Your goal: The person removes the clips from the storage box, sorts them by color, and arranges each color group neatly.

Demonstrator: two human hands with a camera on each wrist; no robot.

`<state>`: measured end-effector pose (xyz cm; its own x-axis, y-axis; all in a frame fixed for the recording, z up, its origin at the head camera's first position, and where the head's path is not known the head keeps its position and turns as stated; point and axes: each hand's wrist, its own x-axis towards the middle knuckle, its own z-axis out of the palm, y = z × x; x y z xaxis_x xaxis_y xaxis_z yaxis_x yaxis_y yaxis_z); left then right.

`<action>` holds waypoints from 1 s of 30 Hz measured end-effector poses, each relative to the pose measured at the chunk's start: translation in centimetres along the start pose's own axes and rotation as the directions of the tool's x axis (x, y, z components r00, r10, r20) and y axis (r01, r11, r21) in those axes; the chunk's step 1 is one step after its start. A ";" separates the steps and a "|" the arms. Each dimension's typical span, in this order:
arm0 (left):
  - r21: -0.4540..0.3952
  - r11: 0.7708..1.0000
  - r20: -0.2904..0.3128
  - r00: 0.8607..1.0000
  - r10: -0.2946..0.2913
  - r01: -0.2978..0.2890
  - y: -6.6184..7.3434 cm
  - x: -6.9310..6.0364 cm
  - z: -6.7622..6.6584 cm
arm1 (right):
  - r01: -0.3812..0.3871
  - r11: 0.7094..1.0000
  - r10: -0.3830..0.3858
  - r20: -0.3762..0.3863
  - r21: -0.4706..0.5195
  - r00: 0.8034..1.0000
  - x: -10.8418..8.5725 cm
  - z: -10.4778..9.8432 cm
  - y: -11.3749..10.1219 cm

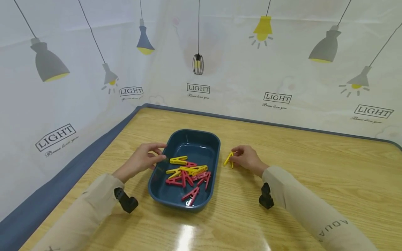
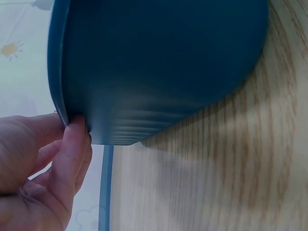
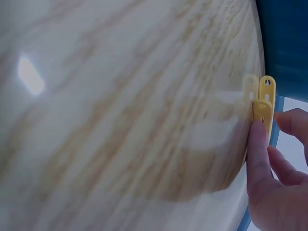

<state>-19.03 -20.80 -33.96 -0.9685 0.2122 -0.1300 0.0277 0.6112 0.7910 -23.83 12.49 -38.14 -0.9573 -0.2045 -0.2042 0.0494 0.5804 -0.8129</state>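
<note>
A dark blue rectangular tray (image 1: 216, 146) stands on the table with several red and yellow clothespins in it. The left hand (image 1: 146, 157) pinches the tray's left rim between thumb and fingers; the left wrist view shows this grip on the tray (image 2: 159, 62) close up. To the right of the tray, the right hand (image 1: 246, 158) holds a yellow clothespin (image 1: 228, 159) by one end, just above or on the tabletop. In the right wrist view, fingertips touch this clothespin (image 3: 267, 89), and its far end points toward the tray.
Inside the tray, the yellow clothespins (image 1: 178, 160) and red clothespins (image 1: 191, 195) lie loosely, mostly in the middle and near half. The wooden table (image 1: 298, 157) has a dark blue edge band (image 1: 251, 120). White curtains printed with lamps (image 1: 198, 38) rise behind and at left.
</note>
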 end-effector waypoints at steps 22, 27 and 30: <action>-0.010 1.000 0.020 1.000 0.008 -0.008 -0.3 0.2 -0.1 | 0.244 0.969 -0.247 0.126 0.042 0.961 -2.0 -1.8 -4.1; -0.011 1.000 0.017 1.000 -0.001 0.001 -0.2 0.2 -0.1 | 0.302 0.953 -0.299 0.153 0.002 0.942 -2.0 -1.1 -5.8; -0.012 1.000 0.017 1.000 -0.002 0.002 -0.2 0.2 0.0 | 0.352 0.936 -0.342 0.178 -0.025 0.923 -1.7 -0.4 -6.6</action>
<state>-19.28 -20.88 -34.12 -0.9643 0.2238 -0.1416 0.0227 0.6025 0.7978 -22.67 9.30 -32.23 -0.8494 -0.5277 -0.0079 -0.2973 0.4907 -0.8190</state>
